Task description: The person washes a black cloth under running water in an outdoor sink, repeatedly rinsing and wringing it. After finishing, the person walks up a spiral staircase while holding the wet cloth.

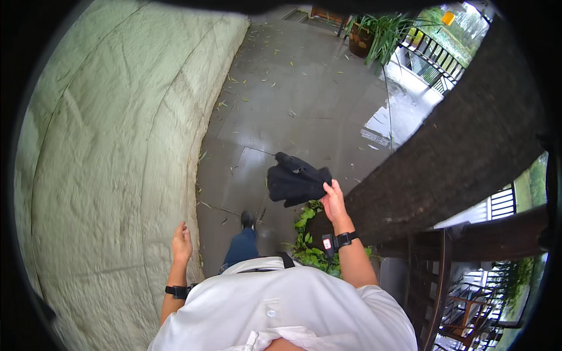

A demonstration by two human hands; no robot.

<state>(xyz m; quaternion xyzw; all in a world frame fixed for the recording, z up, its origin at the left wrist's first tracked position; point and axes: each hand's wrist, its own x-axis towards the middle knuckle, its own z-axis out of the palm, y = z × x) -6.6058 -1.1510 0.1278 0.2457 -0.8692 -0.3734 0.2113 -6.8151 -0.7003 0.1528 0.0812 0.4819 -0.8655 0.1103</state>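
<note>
My right hand (334, 202) grips one edge of a crumpled black cloth (296, 182), which hangs out to the left over the wet paving. Folds hide its full shape. Nothing is in my left hand (181, 246); it hangs beside the pale rough wall (114, 145) with its fingers loosely bent. Each wrist wears a black strap, and the right strap (340, 242) carries a small device with a label. Below the cloth, one dark shoe (247, 219) and a blue trouser leg (242, 246) show on the ground.
Wet grey paving (285, 96) with scattered leaves stretches ahead. On the right, a thick dark trunk or post (439, 145) slants across, with leafy plants (314, 252) at its base. A potted plant (362, 41) and black railing (434, 59) stand farther off. Wooden lattice (428, 281) lies lower right.
</note>
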